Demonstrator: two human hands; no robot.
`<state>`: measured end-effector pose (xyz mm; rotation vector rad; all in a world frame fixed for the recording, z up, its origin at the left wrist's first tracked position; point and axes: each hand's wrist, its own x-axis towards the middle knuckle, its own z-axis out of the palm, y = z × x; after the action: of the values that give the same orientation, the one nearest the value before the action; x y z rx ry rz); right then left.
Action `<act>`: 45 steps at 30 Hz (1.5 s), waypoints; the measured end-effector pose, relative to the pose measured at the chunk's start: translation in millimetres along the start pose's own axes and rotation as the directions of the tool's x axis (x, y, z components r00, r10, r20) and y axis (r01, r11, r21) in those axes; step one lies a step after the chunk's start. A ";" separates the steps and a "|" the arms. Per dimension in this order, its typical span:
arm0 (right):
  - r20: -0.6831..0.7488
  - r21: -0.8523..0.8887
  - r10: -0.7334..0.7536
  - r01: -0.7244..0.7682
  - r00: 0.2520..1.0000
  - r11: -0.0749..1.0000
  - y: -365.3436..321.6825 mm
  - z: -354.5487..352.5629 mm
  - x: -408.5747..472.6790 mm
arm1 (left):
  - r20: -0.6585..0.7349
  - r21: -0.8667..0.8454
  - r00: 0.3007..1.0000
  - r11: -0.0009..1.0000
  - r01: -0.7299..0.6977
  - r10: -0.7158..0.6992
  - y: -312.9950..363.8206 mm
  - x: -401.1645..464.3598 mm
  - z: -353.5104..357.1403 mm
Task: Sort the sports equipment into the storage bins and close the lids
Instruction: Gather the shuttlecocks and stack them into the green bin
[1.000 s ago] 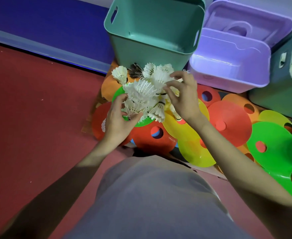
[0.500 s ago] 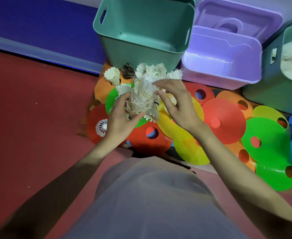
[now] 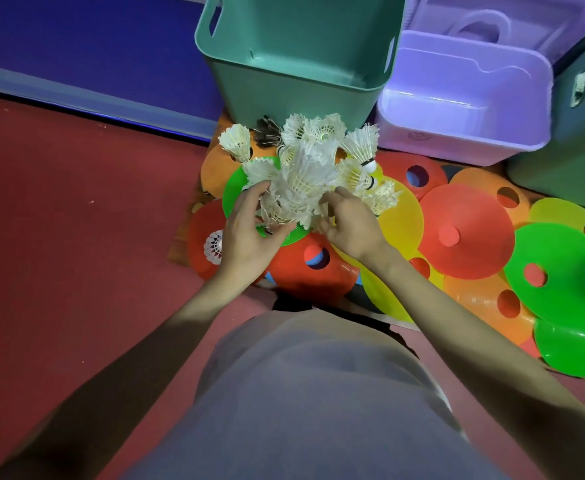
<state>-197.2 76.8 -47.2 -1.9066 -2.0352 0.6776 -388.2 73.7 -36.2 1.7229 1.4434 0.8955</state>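
Roughly upright: shuttlecocks (image 3: 301, 178) feathers-up, hands (image 3: 298, 230) gripping.

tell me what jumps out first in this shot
A white clump of shuttlecocks sits mid-frame, held between the left hand and right hand. Bright cones carpet the floor below and rightward, with an empty teal bin and purple bin behind.

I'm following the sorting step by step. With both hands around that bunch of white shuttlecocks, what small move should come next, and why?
Probably lift the bunch of shuttlecocks up and forward over the teal bin. The left hand and right hand already cup it from both sides, and that bin stands open directly behind it. A few loose ones still lie on the discs.
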 end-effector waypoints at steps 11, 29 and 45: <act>-0.555 0.632 0.497 -0.050 0.667 0.773 49.0 -76.5 -38.9 | 0.140 0.070 0.981 0.987 -0.146 0.135 45.8 25.6 22.2; -0.352 0.766 0.598 -0.146 0.720 0.626 240.6 -220.6 -104.2 | 0.455 0.054 0.848 0.942 -0.330 0.271 213.6 66.6 226.5; -0.548 0.697 0.618 -0.101 0.564 0.710 386.0 -315.4 -112.1 | 0.611 0.261 0.731 0.796 -0.547 0.302 346.4 179.6 403.8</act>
<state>303.4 22.7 39.6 -1.7732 -0.7294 0.4023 154.9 173.1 66.6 2.4709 0.8827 0.2379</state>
